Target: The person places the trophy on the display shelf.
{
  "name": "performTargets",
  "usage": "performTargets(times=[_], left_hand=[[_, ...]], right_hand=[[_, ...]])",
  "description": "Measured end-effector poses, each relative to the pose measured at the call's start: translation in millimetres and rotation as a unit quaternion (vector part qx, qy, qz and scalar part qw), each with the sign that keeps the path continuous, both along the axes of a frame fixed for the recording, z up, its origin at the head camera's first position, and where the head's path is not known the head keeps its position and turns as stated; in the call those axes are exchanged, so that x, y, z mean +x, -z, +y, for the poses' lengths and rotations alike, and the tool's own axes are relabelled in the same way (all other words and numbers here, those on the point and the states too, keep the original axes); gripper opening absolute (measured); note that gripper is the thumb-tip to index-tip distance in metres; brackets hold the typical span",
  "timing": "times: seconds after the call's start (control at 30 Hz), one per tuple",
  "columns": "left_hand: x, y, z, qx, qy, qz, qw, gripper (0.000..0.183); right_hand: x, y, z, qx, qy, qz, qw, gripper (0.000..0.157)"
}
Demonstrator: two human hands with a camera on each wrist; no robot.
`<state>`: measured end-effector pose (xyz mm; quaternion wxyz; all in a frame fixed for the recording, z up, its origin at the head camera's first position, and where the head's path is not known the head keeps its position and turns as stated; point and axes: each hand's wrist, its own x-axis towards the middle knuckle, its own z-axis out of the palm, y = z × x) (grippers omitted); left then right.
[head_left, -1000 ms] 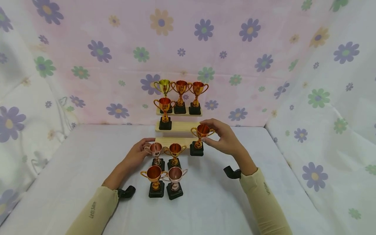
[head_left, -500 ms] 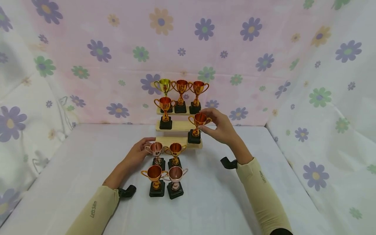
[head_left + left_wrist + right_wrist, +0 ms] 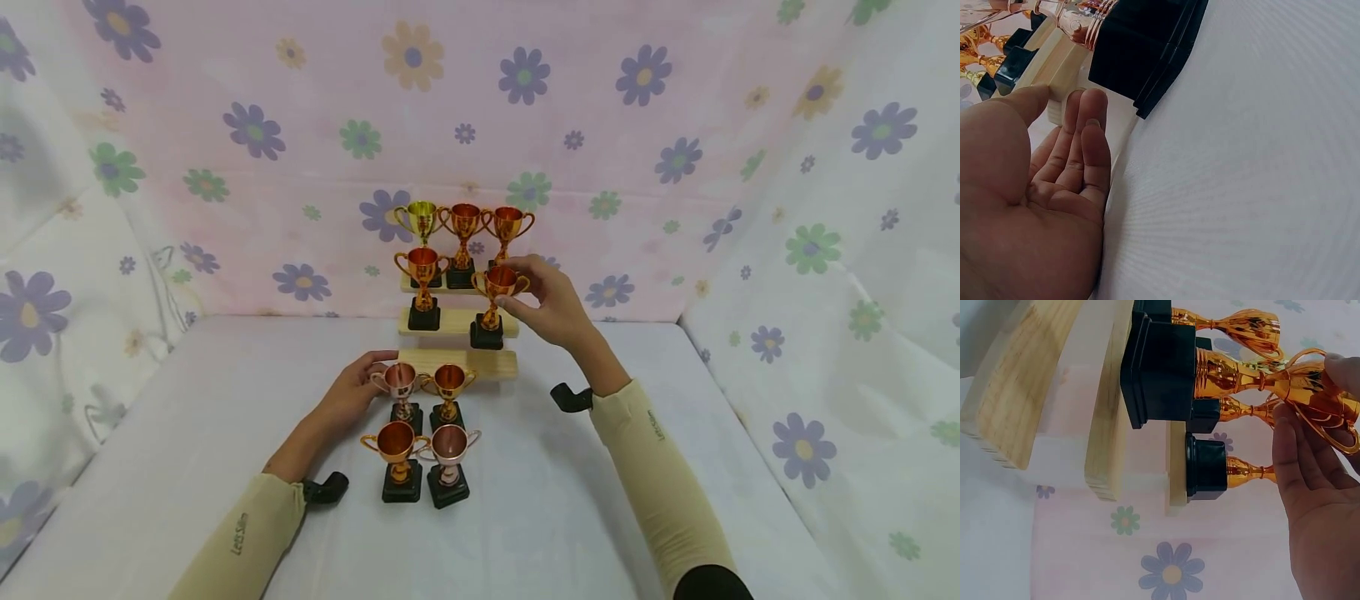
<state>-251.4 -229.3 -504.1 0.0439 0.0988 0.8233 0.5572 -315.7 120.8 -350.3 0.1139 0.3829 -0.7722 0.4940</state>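
In the head view my right hand (image 3: 551, 304) pinches an orange-gold trophy cup (image 3: 500, 283) by its bowl. It is upright, its black base close over the right part of the middle tier of a wooden stepped stand (image 3: 457, 321). The right wrist view shows the thumb and fingers on both sides of the cup (image 3: 1304, 384). My left hand (image 3: 352, 392) is at the left end of the lowest tier (image 3: 480, 363); in the left wrist view its thumb and fingertips grip the wooden end (image 3: 1063, 62). Another orange-gold trophy (image 3: 423, 283) stands at the middle tier's left.
The top tier carries a yellow-gold trophy (image 3: 422, 218) and two orange-gold ones (image 3: 463, 233). In front of the stand, on the white cloth (image 3: 540, 517), are two pinkish trophies (image 3: 448, 454) and two orange-gold ones (image 3: 396, 450). A flowered curtain (image 3: 480, 92) hangs behind.
My right hand has carried the orange-gold trophy up, back and slightly left, from in front of the lowest tier to the middle tier. The left hand has stayed at the stand.
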Motion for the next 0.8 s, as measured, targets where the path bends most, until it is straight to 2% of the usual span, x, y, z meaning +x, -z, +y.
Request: performTargets(times=[0.27,0.47,0.8], left_hand=[[-0.3,-1.2,-1,-0.003,-0.003,-0.002,1.0,0.054],[0.3,-0.3,-1,-0.007,0.0,0.007,1.0,0.053],[1.4,-1.9,0,-0.005,-0.004,0.001,1.0,0.052]], right_hand=[[-11.8,4.2,-9,-0.014,-0.019,0.003,1.0,0.053],[-14.2,5.3,-17,-0.014,-0.004,-0.003,1.0,0.055],[-14.4,8.7,-27,-0.009,0.014,-0.008,1.0,0.053]])
